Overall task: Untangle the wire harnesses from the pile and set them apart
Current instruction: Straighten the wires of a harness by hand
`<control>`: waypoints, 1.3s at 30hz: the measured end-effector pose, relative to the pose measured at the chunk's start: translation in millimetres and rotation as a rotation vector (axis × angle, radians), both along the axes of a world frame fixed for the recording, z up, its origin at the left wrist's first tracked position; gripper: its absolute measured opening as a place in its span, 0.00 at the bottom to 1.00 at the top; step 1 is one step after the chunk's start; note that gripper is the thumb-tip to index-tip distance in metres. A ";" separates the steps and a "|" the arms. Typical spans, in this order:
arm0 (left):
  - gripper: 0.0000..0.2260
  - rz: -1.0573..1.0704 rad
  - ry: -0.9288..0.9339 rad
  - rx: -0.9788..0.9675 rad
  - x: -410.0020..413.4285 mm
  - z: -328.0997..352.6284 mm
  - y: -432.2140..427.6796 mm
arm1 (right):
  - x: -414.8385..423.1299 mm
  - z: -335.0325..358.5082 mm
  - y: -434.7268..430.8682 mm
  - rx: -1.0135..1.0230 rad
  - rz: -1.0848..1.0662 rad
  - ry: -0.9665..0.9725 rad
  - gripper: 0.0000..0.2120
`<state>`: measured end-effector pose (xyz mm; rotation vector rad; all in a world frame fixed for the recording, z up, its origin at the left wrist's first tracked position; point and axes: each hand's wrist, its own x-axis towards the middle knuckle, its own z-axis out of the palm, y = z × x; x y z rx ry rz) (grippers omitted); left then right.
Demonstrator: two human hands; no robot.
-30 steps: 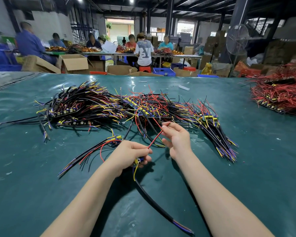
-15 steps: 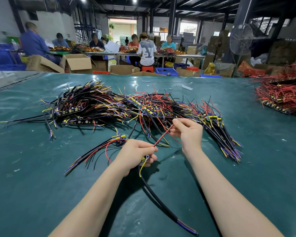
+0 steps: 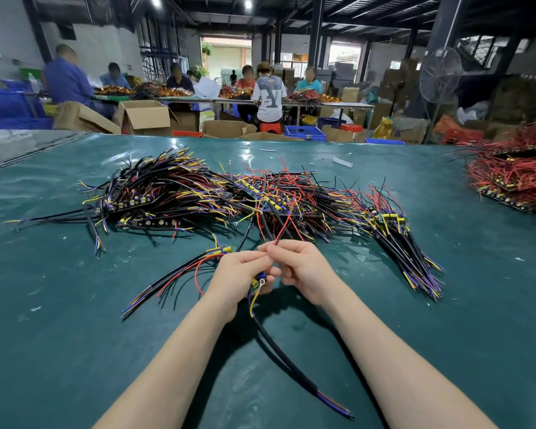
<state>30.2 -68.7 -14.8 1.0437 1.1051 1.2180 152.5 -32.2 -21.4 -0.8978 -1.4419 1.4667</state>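
Wires cover the middle of the table in a wide, bristling pile (image 3: pixel 198 193) of thin black, yellow, red and blue leads. Rows of small yellow-capped parts on dark strips show through it. It lies on a smooth, slightly glossy green mat (image 3: pixel 75 351), just beyond the hands.

I see the left hand (image 3: pixel 239 280) with its fingers curled round the head of one harness (image 3: pixel 294 371). A yellow part and a small metal ring peek out below the thumb; the rest of what it grips is hidden in the palm. From there a round black cable runs near and right, ending in bare coloured tips.

The right hand (image 3: pixel 307 274) pinches a thin red wire (image 3: pixel 283 227) between thumb and forefinger, the other fingers loosely curled. That wire climbs into the pile and I cannot tell where it ends. The fingertips of both hands meet.

Just left of the left hand lies a small bundle (image 3: pixel 174 274) of black and red leads; I cannot tell whether it is free of the pile. Far right, a heap (image 3: pixel 514 178) of mostly red wire is cut off by the frame edge. Beyond the table, people (image 3: pixel 268 97) sit at a far bench among cardboard boxes (image 3: pixel 146 116), too blurred for detail. A round wire-caged fan (image 3: pixel 440 75) stands far right.
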 end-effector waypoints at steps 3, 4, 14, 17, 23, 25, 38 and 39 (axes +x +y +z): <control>0.08 -0.028 0.018 -0.013 -2.1 0.5 1.1 | -1.2 -0.5 0.8 0.006 -0.063 0.067 0.10; 0.08 -0.035 0.023 -0.015 -2.7 0.6 1.3 | -0.9 -0.7 1.4 0.017 -0.088 0.071 0.11; 0.08 -0.126 0.121 -0.012 0.4 0.6 -1.1 | 17.3 4.2 14.9 0.041 -0.441 0.224 0.14; 0.08 -0.121 0.192 -0.015 1.2 -0.6 -1.8 | 22.7 5.5 17.9 0.008 -0.518 0.313 0.10; 0.10 -0.069 0.246 -0.017 4.2 -2.7 -0.9 | 27.5 8.9 18.4 0.001 -0.544 0.389 0.09; 0.10 -0.042 0.276 -0.017 7.5 -4.8 0.3 | 26.9 10.5 17.5 -0.024 -0.546 0.425 0.09; 0.08 -0.226 0.245 0.035 -6.2 -3.9 0.0 | 43.2 18.9 19.8 -0.128 -0.636 0.546 0.09; 0.08 -0.235 0.229 0.028 -6.1 -3.5 -0.3 | 42.4 18.6 20.0 -0.135 -0.646 0.550 0.09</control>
